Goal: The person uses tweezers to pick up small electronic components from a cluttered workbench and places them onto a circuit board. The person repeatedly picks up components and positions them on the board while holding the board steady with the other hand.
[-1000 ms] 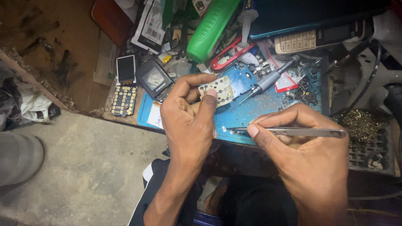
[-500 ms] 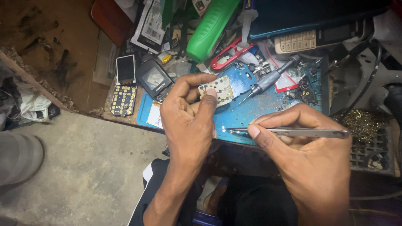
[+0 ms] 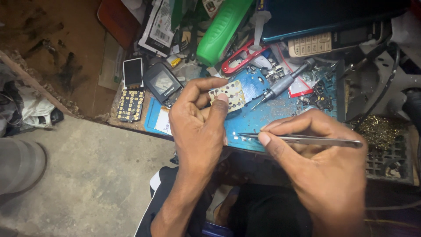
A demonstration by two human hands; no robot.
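Left hand (image 3: 198,127) grip clamps one keypad board (image 3: 229,91); right hand (image 3: 320,162) grip pinches one pair of tweezers (image 3: 302,139).

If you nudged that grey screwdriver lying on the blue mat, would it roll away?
Probably a little. The grey screwdriver with the round metal handle looks cylindrical, so it could roll sideways on the flat blue work mat. The small loose parts scattered beside it would likely stop it soon. It looks stiff and fairly solid, not bendy.
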